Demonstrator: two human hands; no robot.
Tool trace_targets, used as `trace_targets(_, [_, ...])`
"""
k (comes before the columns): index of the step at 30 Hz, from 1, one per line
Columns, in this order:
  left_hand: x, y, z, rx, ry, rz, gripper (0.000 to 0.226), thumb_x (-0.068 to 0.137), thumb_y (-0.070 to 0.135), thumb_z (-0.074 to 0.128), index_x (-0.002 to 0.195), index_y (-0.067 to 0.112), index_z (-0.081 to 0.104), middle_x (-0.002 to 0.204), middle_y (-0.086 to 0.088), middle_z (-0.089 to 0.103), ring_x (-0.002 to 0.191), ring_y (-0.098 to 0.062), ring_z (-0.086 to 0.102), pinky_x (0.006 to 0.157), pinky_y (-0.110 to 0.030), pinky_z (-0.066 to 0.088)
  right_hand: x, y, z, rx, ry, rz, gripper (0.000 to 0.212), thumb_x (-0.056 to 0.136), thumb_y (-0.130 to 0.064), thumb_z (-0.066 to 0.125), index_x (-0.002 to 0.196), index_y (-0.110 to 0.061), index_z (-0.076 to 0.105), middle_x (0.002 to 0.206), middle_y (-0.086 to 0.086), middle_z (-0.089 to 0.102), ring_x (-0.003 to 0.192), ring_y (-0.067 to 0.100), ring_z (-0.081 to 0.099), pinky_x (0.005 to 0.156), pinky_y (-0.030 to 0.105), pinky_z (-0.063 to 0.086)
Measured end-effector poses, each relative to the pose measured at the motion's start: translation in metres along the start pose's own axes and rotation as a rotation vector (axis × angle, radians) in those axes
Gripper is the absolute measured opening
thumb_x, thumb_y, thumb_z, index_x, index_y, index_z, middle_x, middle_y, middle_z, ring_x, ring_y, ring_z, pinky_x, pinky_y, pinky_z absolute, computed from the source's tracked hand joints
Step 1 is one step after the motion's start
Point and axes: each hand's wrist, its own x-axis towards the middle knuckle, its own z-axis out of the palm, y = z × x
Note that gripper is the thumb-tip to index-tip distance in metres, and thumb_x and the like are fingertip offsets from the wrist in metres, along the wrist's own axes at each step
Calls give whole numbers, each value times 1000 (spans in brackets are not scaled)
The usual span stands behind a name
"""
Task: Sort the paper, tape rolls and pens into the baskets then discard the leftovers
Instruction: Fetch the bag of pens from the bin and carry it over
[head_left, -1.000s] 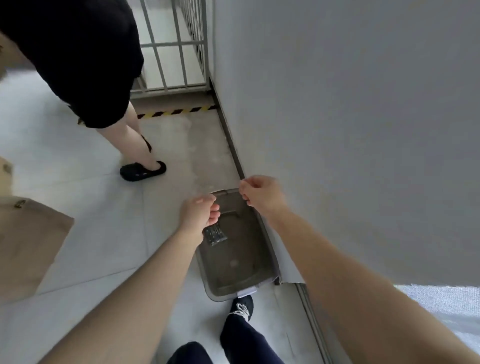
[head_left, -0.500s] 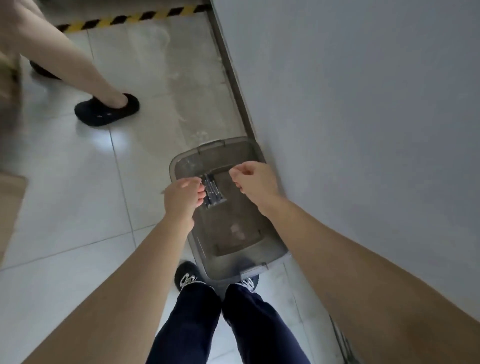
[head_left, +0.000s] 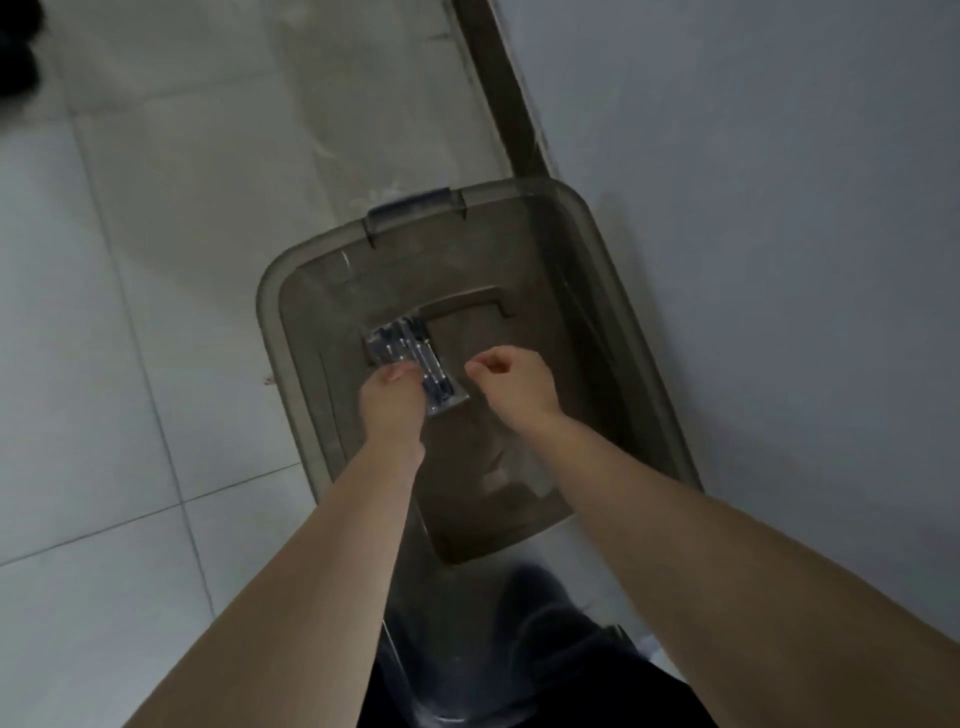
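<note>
Left of our hands there is only pale tiled floor (head_left: 130, 312), so the work all sits under and between them. Our left hand (head_left: 389, 405) reaches down inside the bin (head_left: 267, 332), fingers curled over the near edge of a clear packet (head_left: 415, 364) with dark pens inside. The rest of the packet sticks out beyond the fingertips and to their right. We judge it is held this low so that it can be set down rather than dropped. The picture is soft here, so we cannot tell whether its far end already touches the bin's bottom. The bin surrounds both hands, and its blue latch (head_left: 410, 205) is on the rim beyond them. Apart from the packet it looks bare, which fits a discard bin taking a leftover. Just right of the packet, apart from it, our right hand (head_left: 514, 389) hangs over the bin with its fingers loosely curled and nothing visible in them. We judge it is idle, kept near in case the packet slips. Right of that hand the bin stands hard against a plain wall (head_left: 779, 260), which leaves access from our side only.
</note>
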Motion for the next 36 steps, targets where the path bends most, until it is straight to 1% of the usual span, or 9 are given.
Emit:
trace_targets(2, [28,-17,8,40,-11,-20,23,90,8,43,91,13,66,97,-12,63,91,-25,59,78,-33,44,23,17,17,-16,-20,15,18,89,-27,63,102,-19,71,99,-3,70,89,9,60,76,23,42])
trace_targets(5, [61,-41,16,-17,-1,-74,26,90,8,47,109,14,63,111,-10,66,104,-28,61,97,-43,48,54,39,43,-7,-68,51,25,91,-24,60,113,-16,68,114,2,69,101,15,62,84,25,44])
trace_targets(9, [87,-63,26,21,32,7,47,81,-3,45,122,17,57,116,-10,66,103,-27,63,96,-41,51,81,63,72,42,-134,109,34,94,-17,52,127,-14,59,128,6,63,116,20,58,88,20,38])
trace_targets(13, [104,-74,36,55,34,30,71,76,-5,45,141,23,37,131,-9,56,114,-29,56,98,-46,49,95,77,90,114,-130,125,36,95,-11,49,131,-10,55,130,10,61,114,20,56,87,21,38])
trace_targets(18, [120,-75,36,30,96,-16,59,77,6,51,134,20,44,131,-12,53,115,-33,56,96,-49,50,103,77,96,113,-100,133,36,93,-11,51,127,-9,58,124,10,65,105,17,59,81,18,39])
trace_targets(22, [113,-70,36,1,119,2,30,82,5,48,107,16,61,120,-17,59,100,-36,63,86,-53,55,105,74,90,99,1,120,32,89,-15,58,120,-13,65,116,6,69,100,15,63,77,17,39])
trace_targets(24, [105,-63,36,-27,118,40,33,83,-3,44,97,19,64,110,-16,66,93,-34,67,80,-53,57,102,69,84,99,43,91,24,87,-14,62,109,-14,69,106,3,71,88,10,60,73,18,40])
trace_targets(31, [46,-40,21,-34,68,113,34,91,0,50,104,29,61,97,2,68,94,-21,67,90,-46,55,52,44,49,174,141,62,6,84,-21,69,84,-26,65,81,-9,64,79,10,60,70,20,42])
trace_targets(36, [-25,-11,-3,40,89,201,42,88,-4,54,122,21,57,95,5,67,94,-17,67,84,-40,57,-12,9,12,236,176,86,3,84,-22,68,85,-25,67,83,-12,67,81,9,64,74,27,53])
